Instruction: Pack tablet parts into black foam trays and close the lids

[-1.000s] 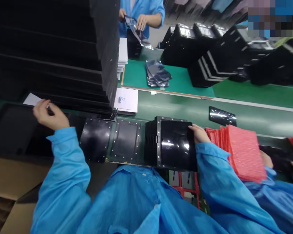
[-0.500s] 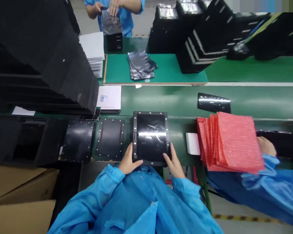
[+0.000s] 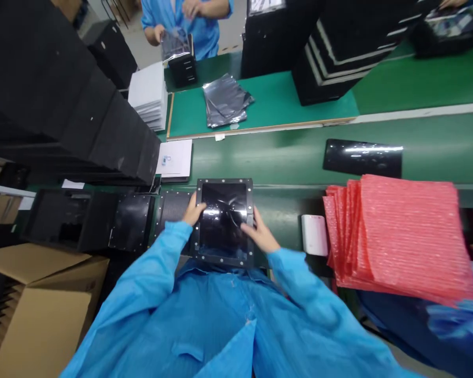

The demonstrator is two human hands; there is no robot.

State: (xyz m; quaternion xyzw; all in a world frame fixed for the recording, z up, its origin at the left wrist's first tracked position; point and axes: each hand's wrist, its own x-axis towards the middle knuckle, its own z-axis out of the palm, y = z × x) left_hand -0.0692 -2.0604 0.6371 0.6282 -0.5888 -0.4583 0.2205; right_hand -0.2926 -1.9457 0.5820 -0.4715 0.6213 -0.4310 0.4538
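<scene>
My left hand point(image 3: 191, 211) and right hand point(image 3: 260, 236) lie on the glossy black studded panel point(image 3: 224, 207) on the belt point(image 3: 287, 163), fingers extended; I cannot tell whether they clench it.

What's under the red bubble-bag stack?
The stack of red bubble bags sits over the green conveyor belt; a black item shows past its right edge. Whatever lies directly beneath is covered.

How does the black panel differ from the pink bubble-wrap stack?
The black panel is glossy with a studded rim; the pink bubble-wrap stack is dull, ribbed. The panel is one piece between the left hand and right hand; the stack is many layers. Both are flat, squarish.
</scene>
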